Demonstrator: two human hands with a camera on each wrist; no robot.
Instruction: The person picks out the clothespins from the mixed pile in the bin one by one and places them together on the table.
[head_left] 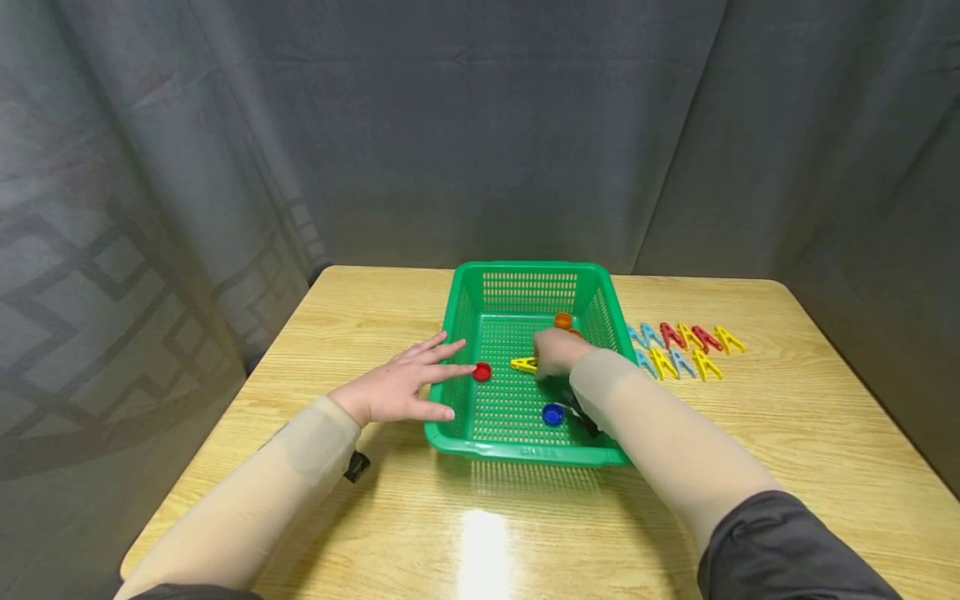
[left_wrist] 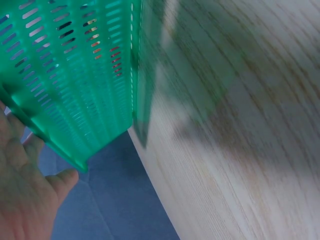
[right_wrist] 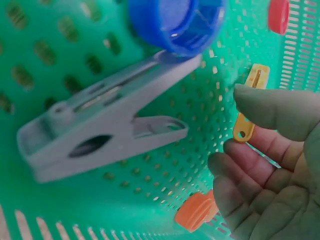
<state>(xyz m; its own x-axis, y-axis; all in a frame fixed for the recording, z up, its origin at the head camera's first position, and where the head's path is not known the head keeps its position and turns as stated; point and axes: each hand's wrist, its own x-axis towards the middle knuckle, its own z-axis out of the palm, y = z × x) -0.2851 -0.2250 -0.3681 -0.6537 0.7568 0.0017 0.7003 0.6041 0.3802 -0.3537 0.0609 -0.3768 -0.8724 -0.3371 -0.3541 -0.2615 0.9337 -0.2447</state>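
Inside the green plastic basket [head_left: 517,452], my right hand [head_left: 558,352] pinches a yellow clothespin [head_left: 522,365] between thumb and fingers. The right wrist view shows the thumb lying across the clothespin near its lower end. Close to that hand, on the basket floor, lie a blue bottle cap [head_left: 552,414] and a pale greyish clothespin [right_wrist: 100,117]. My left hand [head_left: 405,379] is at the basket's left rim, fingers spread and straight, reaching over the edge. Its fingertips come near a red bottle cap [head_left: 482,372] inside.
Orange caps [head_left: 562,320] lie at the basket's far right, partly behind the right hand. On the wooden table [head_left: 787,417], right of the basket, several blue, red and yellow clothespins [head_left: 678,337] form two rows. A grey curtain [head_left: 465,150] hangs behind the table.
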